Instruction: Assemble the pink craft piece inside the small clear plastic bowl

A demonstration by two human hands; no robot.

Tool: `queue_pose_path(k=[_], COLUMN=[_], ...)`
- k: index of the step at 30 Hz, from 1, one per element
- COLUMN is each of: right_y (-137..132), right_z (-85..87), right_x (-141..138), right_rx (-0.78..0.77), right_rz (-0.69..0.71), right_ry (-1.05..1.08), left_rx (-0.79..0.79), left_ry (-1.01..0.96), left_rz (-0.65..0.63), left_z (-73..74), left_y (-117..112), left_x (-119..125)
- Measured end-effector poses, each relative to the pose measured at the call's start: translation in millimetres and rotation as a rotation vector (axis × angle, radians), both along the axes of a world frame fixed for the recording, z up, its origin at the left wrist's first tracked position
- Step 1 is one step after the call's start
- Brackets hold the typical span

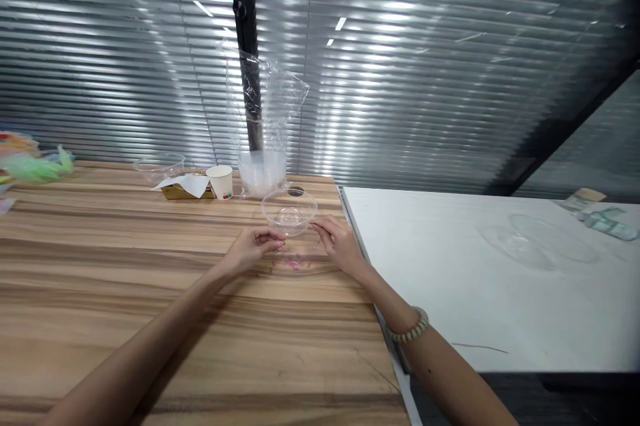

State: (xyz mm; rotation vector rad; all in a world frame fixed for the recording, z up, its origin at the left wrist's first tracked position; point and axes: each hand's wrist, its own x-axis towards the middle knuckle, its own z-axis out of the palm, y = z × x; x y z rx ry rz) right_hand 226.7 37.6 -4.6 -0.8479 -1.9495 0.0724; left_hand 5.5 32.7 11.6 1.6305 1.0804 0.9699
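Note:
My left hand (256, 246) is just in front of a clear plastic bowl (290, 229), its thumb and fingers pinched together. Whatever the pinch holds is too small or too transparent to make out. On the other side, my right hand (340, 245) has its fingers drawn together by the bowl's right rim; I cannot tell whether it grips anything. Small pink bits (296, 262) show between the hands, low over the tabletop. Faint clear outlines around them may be thin plastic.
Behind the bowl stand a stack of clear bowls (263, 176) in a plastic bag, a paper cup (221, 181), a yellow box (187, 191) and another clear bowl (160, 165). Clear round pieces (540, 239) lie on the white table (425, 293). A green bag (40, 166) is far left.

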Motion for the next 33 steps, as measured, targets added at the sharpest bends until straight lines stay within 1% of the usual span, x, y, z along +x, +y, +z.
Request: queue_pose_path(k=[4,12,16,19,22,25,27,31,33], right_y=[1,4,4,4,4,4,6,17,23], right_z=[-0.1,2.5,2.9,2.1,0.6,-1.4,-3.1,-6.7,-8.1], right_x=[0,0,1,2,2,1,0,-6,-8], right_rx=[0.003,0.068,0.05,0.013,-0.009,0.018,0.05,0.111,0.087], right_rz=[0.001,0.004,-0.017,-0.048,-0.07,-0.064,-0.075,-0.123,-0.137], right_ry=[0.005,0.048,0.048,0.049,0.061,0.068,0.06,0.068,0.076], left_rx=[-0.015,0.035,0.054,0.107,0.17,0.192,0.186,0.18,0.19], left_ry=[0.001,0.02,0.012,-0.009,-0.039,-0.093,-0.141,-0.195,-0.203], left_rz=[0.01,0.074,0.091,0.114,0.185,0.298,0.35,0.396,0.394], left_z=[2.0,5.4,2.5,-0.8,-1.9,-0.2,1.7,4.7,5.5], left_y=[-2,-4,-2,1,4,5,5,5,5], left_x=[1,1,0,-1,-3,-4,-3,-3,-3])
